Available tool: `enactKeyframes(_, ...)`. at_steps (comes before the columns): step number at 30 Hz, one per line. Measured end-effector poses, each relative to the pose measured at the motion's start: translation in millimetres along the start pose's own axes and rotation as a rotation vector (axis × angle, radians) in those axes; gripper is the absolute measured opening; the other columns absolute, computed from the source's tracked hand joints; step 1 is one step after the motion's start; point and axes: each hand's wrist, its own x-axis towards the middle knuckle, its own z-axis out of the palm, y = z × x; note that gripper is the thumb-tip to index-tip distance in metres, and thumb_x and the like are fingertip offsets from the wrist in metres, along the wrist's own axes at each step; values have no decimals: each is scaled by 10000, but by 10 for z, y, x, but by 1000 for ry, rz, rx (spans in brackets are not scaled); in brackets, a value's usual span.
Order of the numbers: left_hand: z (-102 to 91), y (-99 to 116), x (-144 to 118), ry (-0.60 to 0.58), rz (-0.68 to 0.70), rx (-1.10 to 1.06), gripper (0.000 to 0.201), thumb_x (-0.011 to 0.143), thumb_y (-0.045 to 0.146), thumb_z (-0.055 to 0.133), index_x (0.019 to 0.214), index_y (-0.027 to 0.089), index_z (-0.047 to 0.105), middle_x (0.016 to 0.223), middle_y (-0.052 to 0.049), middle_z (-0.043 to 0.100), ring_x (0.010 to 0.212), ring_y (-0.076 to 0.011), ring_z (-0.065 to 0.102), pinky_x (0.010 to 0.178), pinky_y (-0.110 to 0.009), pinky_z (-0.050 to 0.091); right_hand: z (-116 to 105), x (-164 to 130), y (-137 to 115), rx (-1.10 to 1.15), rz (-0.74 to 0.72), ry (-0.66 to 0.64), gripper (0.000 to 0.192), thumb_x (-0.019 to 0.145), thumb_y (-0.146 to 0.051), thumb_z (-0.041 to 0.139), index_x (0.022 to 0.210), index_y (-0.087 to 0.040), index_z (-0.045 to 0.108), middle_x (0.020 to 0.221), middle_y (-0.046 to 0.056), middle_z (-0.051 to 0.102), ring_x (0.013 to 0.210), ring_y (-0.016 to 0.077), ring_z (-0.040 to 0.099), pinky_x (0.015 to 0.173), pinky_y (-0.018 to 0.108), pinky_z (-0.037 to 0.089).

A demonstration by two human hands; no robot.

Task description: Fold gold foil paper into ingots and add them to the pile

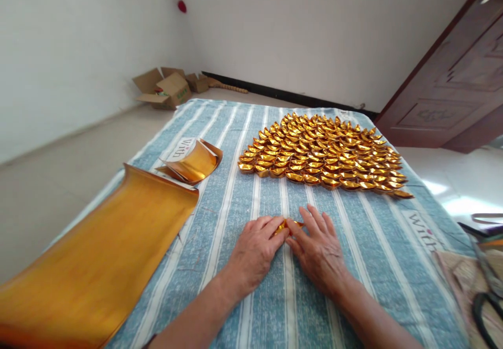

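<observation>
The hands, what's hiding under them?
A small gold paper piece peeks out between the left hand and right hand, lying on the striped cloth. Most of it is covered by fingers.

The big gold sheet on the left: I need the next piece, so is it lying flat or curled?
Curled. The big gold sheet lies spread on the striped cloth, but its far edge bends upward off it.

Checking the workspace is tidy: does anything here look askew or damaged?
Little stands out. The folded gold pieces lie in neat rows, and both hands press one gold piece flat on the cloth. Only the big gold sheet curls up at its far edge, and the small stack bows too.
</observation>
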Motion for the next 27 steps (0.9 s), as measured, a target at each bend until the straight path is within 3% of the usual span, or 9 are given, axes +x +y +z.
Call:
enactKeyframes(5, 7, -13, -7, -2, 14, -14, 260, 947, 214, 484, 1190, 224, 576, 1228, -42, 600, 1100, -209, 518, 891, -388, 467, -14, -13, 1, 14, 28, -58, 250, 932, -332, 476, 1084, -287, 670, 1275, 110, 563, 1286, 320, 423, 1019, 557, 347)
enactKeyframes(10, 1, -5, -11, 7, 11, -6, 209, 949, 216, 479, 1108, 224, 614, 1192, -43, 618, 1074, -206, 540, 872, -392, 478, 31, -30, 124, 64, 24, 99, 238, 927, -276, 479, 905, -211, 706, 1124, 113, 637, 1202, 293, 505, 1000, 503, 391)
enactKeyframes(13, 18, -9, -22, 57, 15, -37, 229, 964, 213, 438, 1113, 210, 612, 1169, -57, 629, 1062, -197, 559, 888, -387, 481, 93, -3, 158, 71, 28, 140, 225, 925, -276, 484, 963, -187, 687, 1106, 118, 644, 1179, 281, 520, 977, 479, 416)
enactKeyframes(19, 92, -50, -63, 219, 20, -83, 290, 967, 179, 379, 1189, 123, 558, 1212, -132, 600, 1117, -221, 553, 937, -393, 487, 142, 38, 113, 35, 13, 94, 225, 919, -323, 495, 963, -192, 673, 1141, 129, 622, 1185, 292, 496, 948, 480, 427)
enactKeyframes(22, 74, -47, -76, 265, -43, -29, 318, 925, 120, 412, 1218, 90, 532, 1258, -171, 554, 1168, -260, 510, 991, -437, 451, 143, 34, 99, 95, 18, 82, 188, 904, -293, 512, 906, -191, 670, 1139, 130, 618, 1198, 297, 484, 947, 487, 424)
enactKeyframes(27, -4, -32, -107, 250, -252, -47, 407, 794, 132, 635, 1190, 111, 542, 1205, -155, 572, 1066, -285, 536, 918, -467, 484, 144, 48, 88, 322, 80, 131, 95, 842, -258, 586, 797, -189, 634, 1054, 114, 650, 1116, 268, 552, 934, 458, 445)
